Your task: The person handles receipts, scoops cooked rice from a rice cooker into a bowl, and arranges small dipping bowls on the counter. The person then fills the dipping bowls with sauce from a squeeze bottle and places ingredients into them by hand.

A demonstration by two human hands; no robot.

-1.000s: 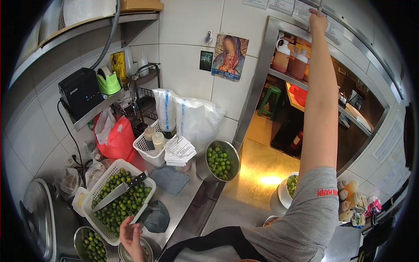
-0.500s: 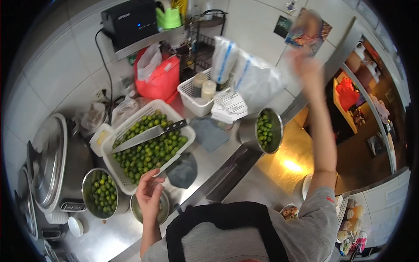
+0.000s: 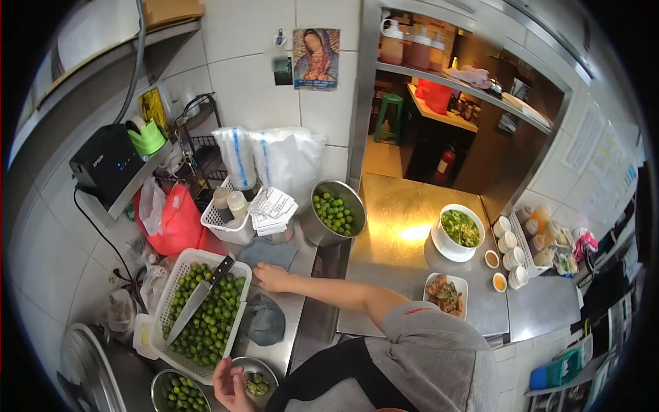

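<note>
My right hand (image 3: 272, 277) is palm down on the steel counter, fingers stretched toward the basket, at the near edge of a folded grey cloth (image 3: 274, 254). No object shows in it. My left hand (image 3: 231, 386) hovers beside a small metal bowl (image 3: 273, 374) holding cut lime pieces (image 3: 257, 384). Its fingers are loosely bent and apart. Between the hands and the wall sits a white plastic basket (image 3: 241, 283) full of small green limes (image 3: 209, 323). A kitchen knife (image 3: 195, 302) with a black handle lies across them.
A steel pot of limes (image 3: 351, 230) stands at the counter's far end, another (image 3: 161, 393) at the bottom left. A second grey cloth (image 3: 264, 321) lies near the basket. A salad bowl (image 3: 446, 242) and a dish of food (image 3: 461, 285) stand on the right-hand counter.
My right hand has come down from in front of the wall picture to the counter by the grey cloth. My left hand stays near the small bowl. The view has turned right.
</note>
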